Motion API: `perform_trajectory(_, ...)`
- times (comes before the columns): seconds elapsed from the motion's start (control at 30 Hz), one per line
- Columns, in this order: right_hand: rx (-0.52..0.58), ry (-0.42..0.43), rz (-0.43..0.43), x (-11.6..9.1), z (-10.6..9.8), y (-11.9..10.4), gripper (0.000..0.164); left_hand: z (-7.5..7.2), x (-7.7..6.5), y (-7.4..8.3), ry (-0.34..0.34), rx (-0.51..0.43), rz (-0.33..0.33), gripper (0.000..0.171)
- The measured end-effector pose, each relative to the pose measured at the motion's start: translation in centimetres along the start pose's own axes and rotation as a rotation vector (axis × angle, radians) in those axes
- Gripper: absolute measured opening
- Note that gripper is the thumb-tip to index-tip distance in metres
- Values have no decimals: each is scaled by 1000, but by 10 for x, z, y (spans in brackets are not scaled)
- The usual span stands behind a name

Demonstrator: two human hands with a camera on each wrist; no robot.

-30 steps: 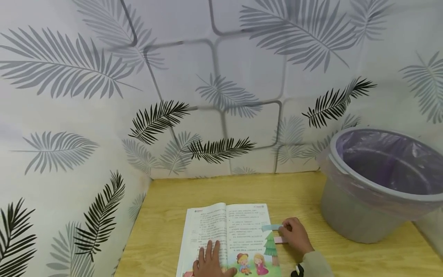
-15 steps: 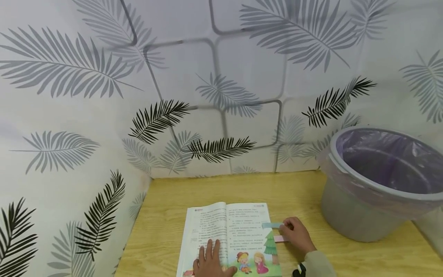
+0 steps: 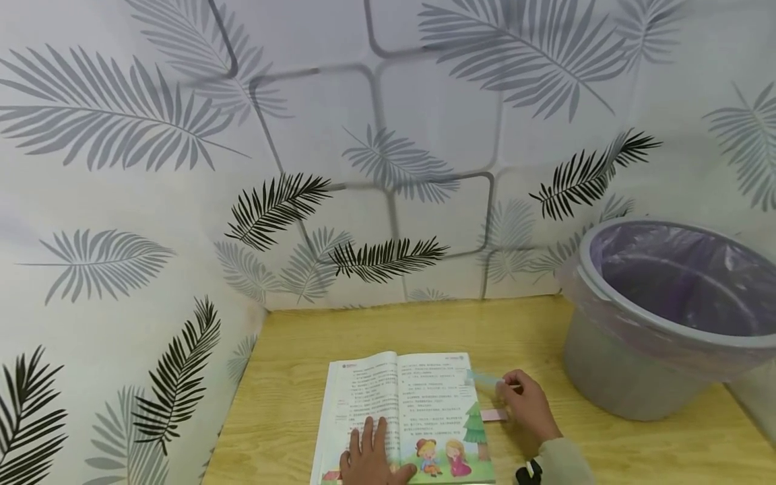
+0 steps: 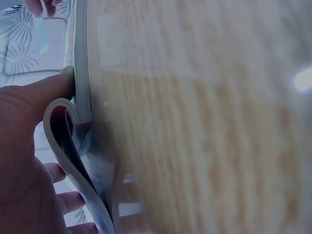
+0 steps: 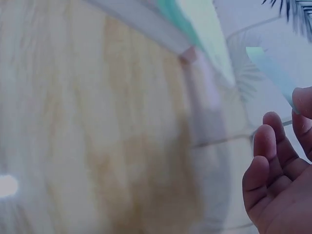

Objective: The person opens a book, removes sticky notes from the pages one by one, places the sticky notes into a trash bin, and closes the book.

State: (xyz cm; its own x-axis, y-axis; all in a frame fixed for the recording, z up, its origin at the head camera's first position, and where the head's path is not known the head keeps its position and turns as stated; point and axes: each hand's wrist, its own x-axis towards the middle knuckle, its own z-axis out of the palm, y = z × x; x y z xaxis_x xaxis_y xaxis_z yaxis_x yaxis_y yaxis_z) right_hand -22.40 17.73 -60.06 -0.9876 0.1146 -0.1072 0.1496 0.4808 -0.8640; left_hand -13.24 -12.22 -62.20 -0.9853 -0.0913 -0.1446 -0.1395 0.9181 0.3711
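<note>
An open book (image 3: pixel 427 397) with printed text and a cartoon of two children lies on the table. My left hand (image 3: pixel 368 463) rests on its pages with fingers spread; in the left wrist view the thumb (image 4: pixel 51 95) lies across the right-hand part near the spine. Between thumb and forefinger, my right hand (image 3: pixel 529 407) pinches the end of a light-blue paper strip (image 3: pixel 487 379). In the right wrist view that blue strip (image 5: pixel 270 73) stands away from the book, and the other fingers are loosely curled. A pink strip (image 3: pixel 495 415) sticks out from the book's right edge, below the blue one.
A large grey bin (image 3: pixel 624 364) with a purple-tinted plastic liner stands on the right of the wood-grain table (image 3: pixel 418 323). Behind and to the left, a leaf-patterned wall covering (image 3: pixel 339 148) borders the tabletop.
My right hand has risen slightly up and to the right, drawing the blue strip outward from the page; the strip now slants. The left hand has stayed on the book.
</note>
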Motion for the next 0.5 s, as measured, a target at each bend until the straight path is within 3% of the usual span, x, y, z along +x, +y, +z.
perform_trajectory(0.17,17,25,-80,-9,-10,-18,18,-1,1,1,-18,-6,-11,103)
perform_trajectory(0.33,27,52,-189,-25,-27,-51,22,-1,1,1,-5,5,-15,104)
perform_trajectory(0.5,54,134,-310,-44,-47,-82,21,-3,0,2,19,0,-11,102)
